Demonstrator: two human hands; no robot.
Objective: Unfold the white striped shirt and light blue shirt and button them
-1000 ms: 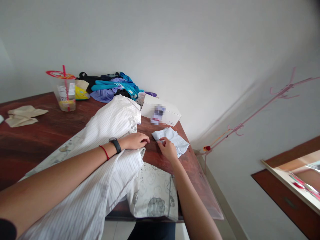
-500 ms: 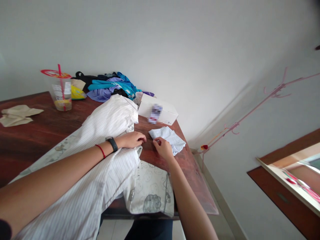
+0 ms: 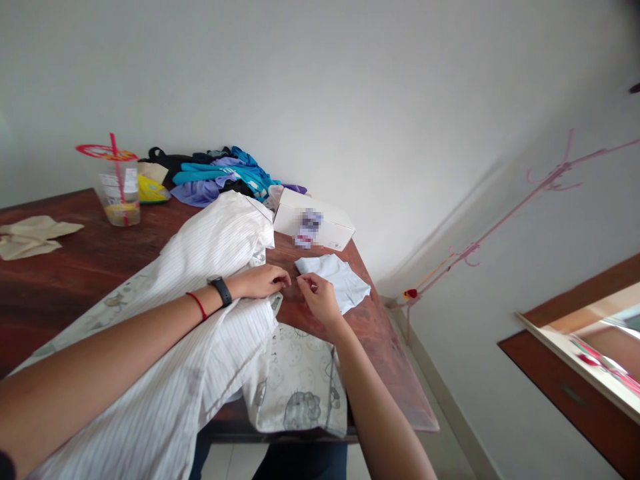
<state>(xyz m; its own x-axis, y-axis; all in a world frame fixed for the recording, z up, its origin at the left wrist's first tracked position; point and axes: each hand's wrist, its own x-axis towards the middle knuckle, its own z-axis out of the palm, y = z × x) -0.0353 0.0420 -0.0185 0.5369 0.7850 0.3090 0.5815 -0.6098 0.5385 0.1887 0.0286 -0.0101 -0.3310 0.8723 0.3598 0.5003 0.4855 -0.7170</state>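
Observation:
A white striped garment (image 3: 200, 240) lies across the dark wooden table (image 3: 125, 247), over a pale cloth with grey cartoon prints (image 3: 300, 383). My left hand (image 3: 263, 280), with a black watch at the wrist, rests by the striped garment's right side, its fingers curled together; whatever they may pinch is too small to name. Just right of it, my right hand (image 3: 317, 293) has thumb and fingertips close together, and anything between them is too small to make out. Behind my right hand lies a folded light blue cloth (image 3: 345, 283).
A white box (image 3: 335, 227) stands at the table's back edge, beside a pile of blue, purple and black clothes (image 3: 225, 175). Further left are a plastic cup with a red straw (image 3: 120, 193) and a beige cloth (image 3: 35, 235). A pink rack (image 3: 510, 210) leans across the right.
My right hand has moved slightly left, closer to my left hand and away from the blue cloth. The view has shifted a little.

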